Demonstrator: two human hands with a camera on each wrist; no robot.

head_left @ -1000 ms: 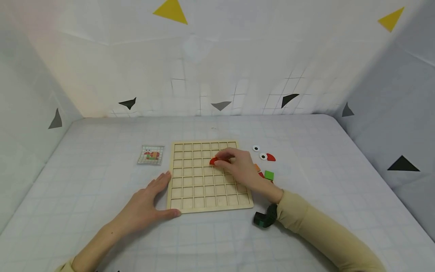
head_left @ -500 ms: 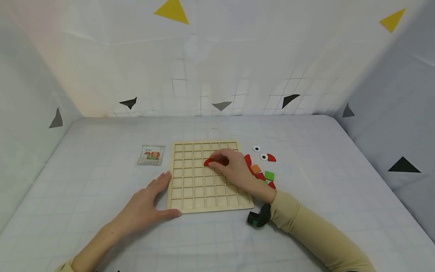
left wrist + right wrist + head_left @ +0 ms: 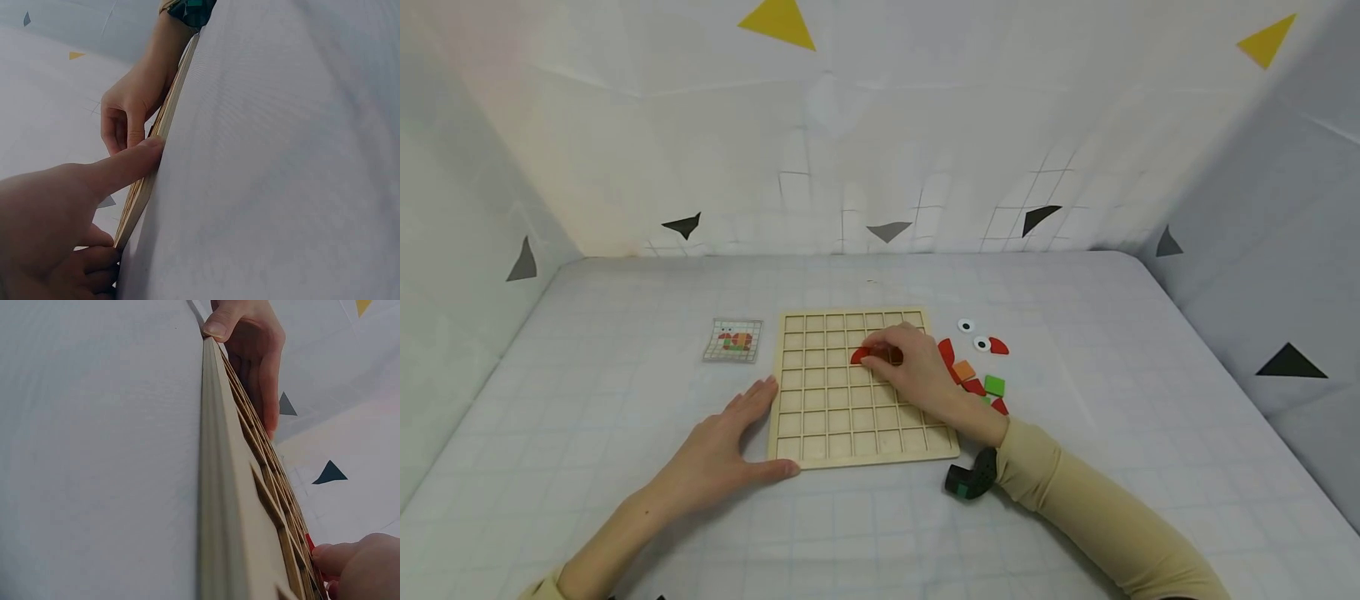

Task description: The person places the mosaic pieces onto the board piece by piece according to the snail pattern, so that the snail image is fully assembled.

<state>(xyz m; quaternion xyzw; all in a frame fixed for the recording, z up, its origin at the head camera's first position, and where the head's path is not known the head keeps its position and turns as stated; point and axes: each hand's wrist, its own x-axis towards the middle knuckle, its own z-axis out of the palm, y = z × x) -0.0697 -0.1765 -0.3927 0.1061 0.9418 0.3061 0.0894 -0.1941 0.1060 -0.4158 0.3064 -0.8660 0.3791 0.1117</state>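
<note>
The wooden board lies flat on the table, well inside the table's far and right edges. The left hand has a wide grip: its fingers touch the board's left edge, and its thumb rests at the near left corner. The right hand has a narrow grip, and it pinches a red piece at the middle columns of the board, in its upper half. Whether this piece touches the bottom of a square, I cannot tell.

Between the board and the picture card there is only a narrow strip of table. On the other side, an orange square, a green square, two eye pieces and several red ones lie near the right edge; beyond them the table continues widely.

The right hand and wrist cover part of the board's right side. Under its fingers a dark red patch shows, but its shape is hidden. In the right wrist view, this hand is cut off by the border, and only a small red tip is seen.
</note>
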